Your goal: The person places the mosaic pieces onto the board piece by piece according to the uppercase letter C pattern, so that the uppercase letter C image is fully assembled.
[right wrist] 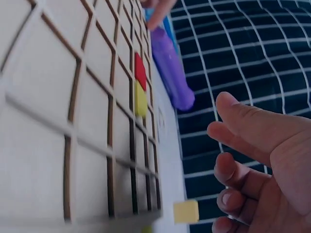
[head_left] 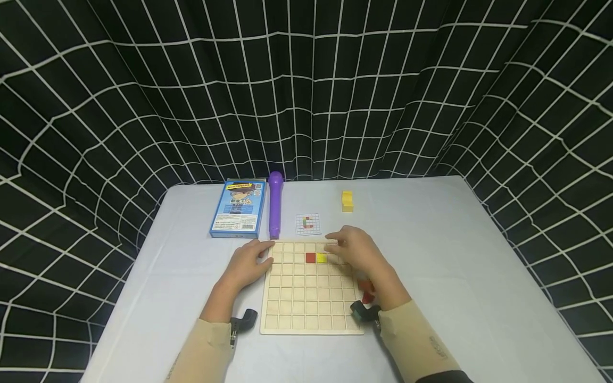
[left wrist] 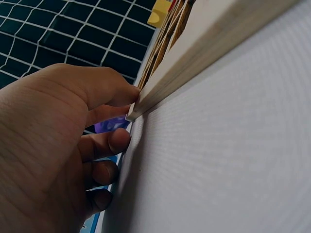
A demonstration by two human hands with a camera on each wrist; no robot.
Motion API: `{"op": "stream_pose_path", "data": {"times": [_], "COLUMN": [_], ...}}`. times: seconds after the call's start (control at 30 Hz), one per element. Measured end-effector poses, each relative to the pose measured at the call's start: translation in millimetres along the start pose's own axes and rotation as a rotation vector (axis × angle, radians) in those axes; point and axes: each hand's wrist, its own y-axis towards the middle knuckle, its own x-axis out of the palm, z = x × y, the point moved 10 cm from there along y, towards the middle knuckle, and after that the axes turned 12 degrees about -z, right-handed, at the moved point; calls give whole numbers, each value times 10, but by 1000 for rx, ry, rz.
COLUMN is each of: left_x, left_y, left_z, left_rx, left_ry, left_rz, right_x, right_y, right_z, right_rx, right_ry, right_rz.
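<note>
A pale wooden grid board lies on the white table, with a red square tile and a yellow square tile side by side near its far edge. My left hand is at the board's far left corner; in the left wrist view, thumb and index finger pinch the corner edge and the other fingers hang loosely curled. Over the far right part of the board is my right hand. Its fingers are apart and hold nothing, as the right wrist view shows. Red pieces lie beside the board, partly hidden under my right forearm.
Beyond the board lies a small card printed with a coloured grid pattern. Yellow pieces sit further back on the right. A purple round-headed stick and a blue printed box are at the back left. Grid-patterned black curtains surround the table.
</note>
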Motion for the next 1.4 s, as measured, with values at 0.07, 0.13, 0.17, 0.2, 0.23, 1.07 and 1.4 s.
{"op": "stream_pose_path", "data": {"times": [0.07,0.13,0.17,0.2,0.23,1.07,1.4], "left_x": [4,8,9,10,10,-2,16], "left_y": [3,6,7,9,9,10,17], "left_z": [-3,-9,-10,-12,-13,-5,-29], "left_rx": [0,-1,0,0,0,17,12], "left_ry": [3,3,4,5,4,5,5], "left_rz": [-2,-6,-6,-7,-9,7,5], "right_x": [-37,-70,-84,-91,-101,-14,-64], "right_y": [-25,-47,-58,-66,-74,-196,-185], "right_z": [75,160,206,258,305,936,866], "right_rx": [10,27,39,57,73,250,197], "right_ry": [10,16,24,33,38,62,-21], "right_rz": [3,6,7,5,5,-56,-61]}}
